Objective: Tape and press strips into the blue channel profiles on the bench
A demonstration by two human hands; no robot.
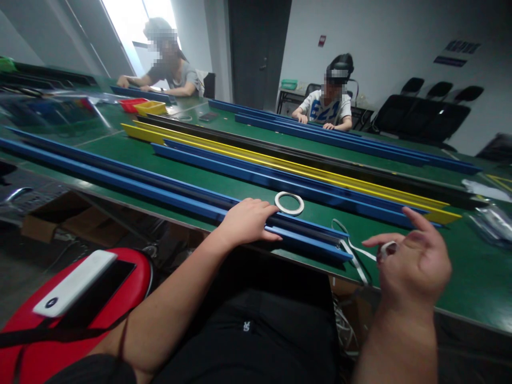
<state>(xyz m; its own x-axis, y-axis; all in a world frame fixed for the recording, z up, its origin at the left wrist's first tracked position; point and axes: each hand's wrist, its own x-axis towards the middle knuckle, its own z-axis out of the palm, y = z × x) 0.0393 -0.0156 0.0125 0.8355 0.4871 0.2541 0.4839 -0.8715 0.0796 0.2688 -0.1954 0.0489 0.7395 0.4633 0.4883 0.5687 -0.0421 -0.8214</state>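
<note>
A long blue channel strip (pixel 168 194) with a dark inner groove lies along the table's near edge. My left hand (pixel 250 221) grips it close to its right end, fingers over the far side and thumb on the near side. Loops of thin white strip (pixel 356 261) hang at the channel's right end, and one length runs towards my right hand (pixel 416 261). That hand is raised above the table, index finger stretched out, with a bit of white strip in its curled fingers. Just beyond my left hand lies a white tape roll (pixel 289 203), flat on the table.
Behind lie another blue channel (pixel 240 169), a yellow channel (pixel 280 165) and black channels (pixel 256 137). Red (pixel 133 105) and yellow bins (pixel 151 109) stand farther back. Two people sit across the green table (pixel 192 186). A red stool (pixel 136 272) holding a white device (pixel 76 282) is at my left.
</note>
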